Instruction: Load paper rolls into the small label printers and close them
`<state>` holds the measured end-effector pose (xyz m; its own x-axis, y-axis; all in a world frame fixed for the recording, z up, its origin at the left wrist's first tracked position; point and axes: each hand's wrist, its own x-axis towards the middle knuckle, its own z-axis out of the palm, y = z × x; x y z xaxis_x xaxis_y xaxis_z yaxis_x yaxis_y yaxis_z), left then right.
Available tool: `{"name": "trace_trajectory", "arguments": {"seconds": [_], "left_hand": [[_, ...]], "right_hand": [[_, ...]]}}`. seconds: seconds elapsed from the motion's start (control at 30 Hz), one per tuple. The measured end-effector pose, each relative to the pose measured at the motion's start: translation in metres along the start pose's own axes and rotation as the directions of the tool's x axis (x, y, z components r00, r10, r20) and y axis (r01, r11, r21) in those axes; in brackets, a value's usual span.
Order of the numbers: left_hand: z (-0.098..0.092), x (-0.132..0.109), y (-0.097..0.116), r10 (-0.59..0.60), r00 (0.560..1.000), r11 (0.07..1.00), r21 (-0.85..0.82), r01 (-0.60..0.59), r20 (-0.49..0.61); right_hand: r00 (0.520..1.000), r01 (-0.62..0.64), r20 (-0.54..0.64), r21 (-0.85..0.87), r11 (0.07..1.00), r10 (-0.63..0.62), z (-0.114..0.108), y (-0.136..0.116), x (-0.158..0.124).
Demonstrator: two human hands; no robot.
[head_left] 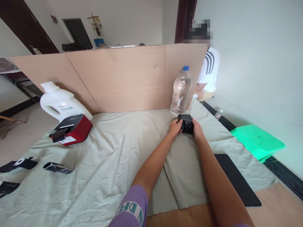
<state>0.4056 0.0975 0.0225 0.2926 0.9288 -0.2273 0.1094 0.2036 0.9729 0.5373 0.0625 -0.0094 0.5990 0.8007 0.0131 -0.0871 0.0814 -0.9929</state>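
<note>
Left hand (175, 126) and right hand (198, 128) pinch a black boxy object (187, 124) between them, one each side. Object just before the clear bottle (181, 91), over the cloth-covered desk (123, 151). Behind bottle: cardboard panel (127, 80). Well left of bottle: white jug (62, 102), red-and-black device (81, 130).

The black object (188, 126) at right looked partly glossy; the far-right bottle (181, 90) was clear, shiny plastic, the left jug (67, 102) smooth white plastic. The near cloth (99, 176) looked matt and wrinkled, the far cardboard panel (123, 80) dull.
</note>
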Motion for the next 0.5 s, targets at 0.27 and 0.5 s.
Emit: {"name": "trace_trajectory", "arguments": {"seconds": [0.27, 0.5], "left_hand": [[-0.013, -0.054, -0.015, 0.277, 0.958, 0.929, 0.277, -0.246, -0.077], [-0.006, -0.073, -0.033, 0.437, 0.854, 0.850, 0.180, -0.495, 0.282]], "right_hand": [[0.999, 0.004, -0.049, 0.067, 0.998, -0.001, -0.001, 0.005, 0.004], [0.995, -0.014, -0.098, 0.015, 1.000, 0.015, 0.004, -0.010, -0.008]]}}
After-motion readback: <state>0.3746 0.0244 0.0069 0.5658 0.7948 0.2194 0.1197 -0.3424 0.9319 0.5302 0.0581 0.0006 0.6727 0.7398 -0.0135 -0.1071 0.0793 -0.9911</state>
